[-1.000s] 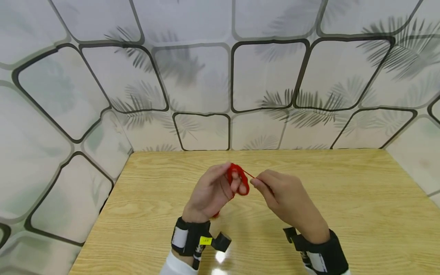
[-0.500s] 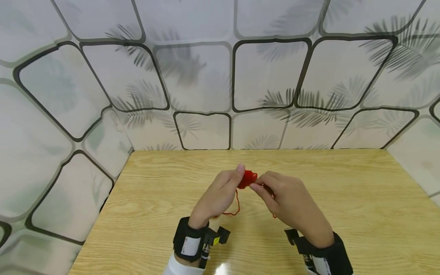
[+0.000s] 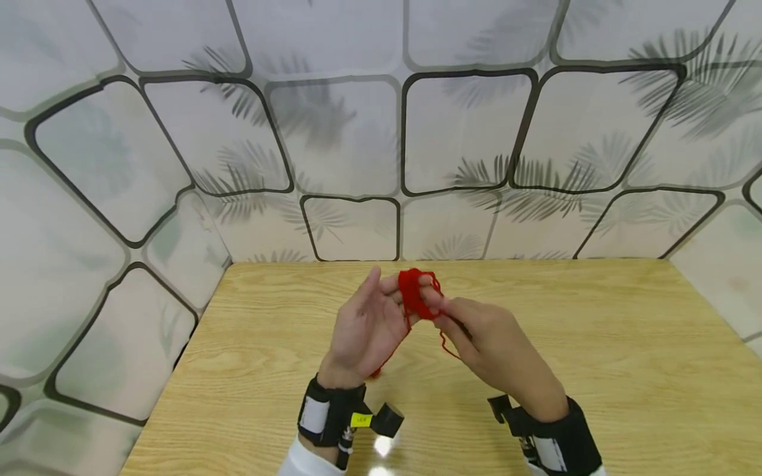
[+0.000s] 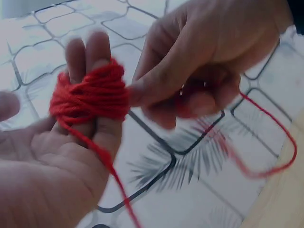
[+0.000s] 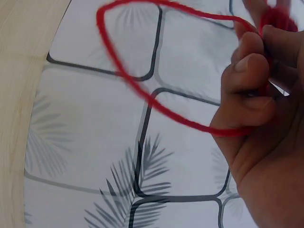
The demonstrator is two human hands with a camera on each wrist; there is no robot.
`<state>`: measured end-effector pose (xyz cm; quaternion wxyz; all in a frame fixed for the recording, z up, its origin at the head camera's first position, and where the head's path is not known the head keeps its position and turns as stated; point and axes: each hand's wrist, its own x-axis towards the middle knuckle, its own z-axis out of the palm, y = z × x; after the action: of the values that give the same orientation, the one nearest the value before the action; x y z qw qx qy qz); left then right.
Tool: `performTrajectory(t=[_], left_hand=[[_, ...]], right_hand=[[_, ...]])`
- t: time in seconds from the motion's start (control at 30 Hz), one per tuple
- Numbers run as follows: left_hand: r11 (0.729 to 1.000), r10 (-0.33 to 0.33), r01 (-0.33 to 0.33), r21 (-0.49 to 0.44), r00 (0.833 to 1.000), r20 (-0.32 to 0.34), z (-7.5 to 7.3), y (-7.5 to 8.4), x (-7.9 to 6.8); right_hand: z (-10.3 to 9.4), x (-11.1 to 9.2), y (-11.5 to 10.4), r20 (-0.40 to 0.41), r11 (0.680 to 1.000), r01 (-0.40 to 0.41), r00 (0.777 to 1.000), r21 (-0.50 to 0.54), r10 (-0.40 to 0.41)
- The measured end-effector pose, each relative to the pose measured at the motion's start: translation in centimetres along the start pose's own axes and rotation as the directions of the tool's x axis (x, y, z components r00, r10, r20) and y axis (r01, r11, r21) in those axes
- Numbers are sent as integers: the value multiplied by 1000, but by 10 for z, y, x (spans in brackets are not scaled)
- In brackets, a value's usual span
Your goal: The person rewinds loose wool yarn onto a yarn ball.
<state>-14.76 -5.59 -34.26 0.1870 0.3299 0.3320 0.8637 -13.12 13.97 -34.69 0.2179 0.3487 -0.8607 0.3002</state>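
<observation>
My left hand [image 3: 366,330] is palm up, its fingers straight, and a thick band of red yarn [image 4: 90,95] is wound round them. From this coil a yarn tail [image 4: 118,183] runs down across the palm edge towards the wrist. Close against the coil's right side, my right hand [image 3: 497,340] pinches the yarn between thumb and forefinger, with its other fingers curled in. A slack loop of yarn [image 5: 111,52] hangs out from the right hand in the right wrist view. The left thumb [image 3: 370,281] stands apart from the coil.
Both hands are over a light wooden table [image 3: 250,370]. A patterned wall covering [image 3: 351,139] with leaf prints rises behind and to the left of it. Each wrist wears a black strap [image 3: 327,416] with a small camera.
The left hand rolled over, palm turned away and then up again, moving the coil. The right hand stayed near it, pinching the yarn. More wound yarn now shows on the left fingers.
</observation>
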Motion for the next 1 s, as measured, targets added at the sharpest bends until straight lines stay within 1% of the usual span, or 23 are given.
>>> performTrajectory(t=[0.07, 0.1, 0.13, 0.17, 0.2, 0.23, 0.27, 0.3, 0.37, 0.4, 0.43, 0.47, 0.5, 0.53, 0.6, 0.63, 0.7, 0.77, 0.8, 0.87, 0.93, 0.97, 1.0], left_hand=[[995, 58, -61, -84, 997, -45, 1, -1, 2], [993, 75, -81, -88, 995, -73, 1, -2, 2], [994, 81, -88, -61, 991, -104, 2, -2, 3], [997, 82, -83, 0, 987, -135, 3, -2, 3], [994, 78, -63, 91, 983, -166, 4, -2, 3], [979, 67, -27, 200, 978, -198, 5, -2, 3], [948, 49, 27, 318, 973, -228, 6, -2, 3], [896, 28, 87, 436, 968, -250, 6, -3, 3], [767, -27, 200, 609, 959, -281, 7, -4, 2], [706, -63, 246, 664, 956, -288, 7, -5, 2], [653, -99, 284, 702, 951, -293, 8, -5, 2], [608, -136, 311, 730, 947, -291, 8, -6, 1], [574, -173, 334, 748, 942, -287, 8, -6, 1], [551, -211, 353, 757, 936, -283, 8, -5, 0], [527, -290, 380, 760, 921, -260, 7, -4, -1], [533, -323, 386, 753, 915, -241, 6, -3, -2], [580, -377, 396, 712, 905, -196, 4, 0, -4], [660, -401, 380, 648, 908, -125, 0, 4, -7], [706, -393, 357, 612, 916, -81, -2, 5, -9], [814, -344, 297, 499, 939, 4, -6, 7, -11], [910, -257, 211, 355, 963, 85, -9, 8, -13], [947, -202, 164, 276, 973, 112, -11, 8, -13], [975, -141, 115, 188, 981, 131, -12, 8, -13]], right_hand=[[1, -1, -3, 54, 1000, -11, 998, 9, 11], [1, -1, -5, 82, 1000, -21, 996, 16, 19], [-1, -1, -6, 108, 999, -36, 994, 20, 33], [-3, -1, -8, 125, 998, -49, 991, 32, 45], [-5, -1, -9, 135, 997, -61, 989, 48, 54], [-8, -2, -10, 139, 995, -75, 988, 66, 66], [-11, -2, -11, 135, 993, -86, 988, 86, 74], [-14, -2, -12, 122, 991, -88, 990, 104, 75], [-20, -2, -12, 75, 987, -78, 995, 143, 67], [-22, -3, -12, 47, 986, -68, 997, 155, 61], [-25, -3, -11, 17, 985, -61, 998, 163, 59], [-27, -4, -10, -12, 985, -52, 998, 167, 55], [-28, -4, -8, -37, 985, -48, 998, 165, 55], [-30, -5, -7, -54, 985, -51, 997, 163, 61], [-33, -6, -3, -74, 987, -67, 994, 146, 78], [-35, -6, -1, -80, 986, -80, 993, 146, 92], [-37, -8, 4, -96, 983, -102, 988, 155, 118], [-39, -9, 7, -124, 975, -121, 982, 186, 145], [-40, -9, 9, -141, 970, -127, 977, 206, 158], [-39, -10, 13, -179, 965, -124, 969, 233, 168], [-38, -9, 16, -198, 963, -120, 965, 243, 170], [-36, -8, 17, -202, 963, -116, 965, 245, 167], [-35, -8, 19, -205, 965, -108, 966, 238, 159]])
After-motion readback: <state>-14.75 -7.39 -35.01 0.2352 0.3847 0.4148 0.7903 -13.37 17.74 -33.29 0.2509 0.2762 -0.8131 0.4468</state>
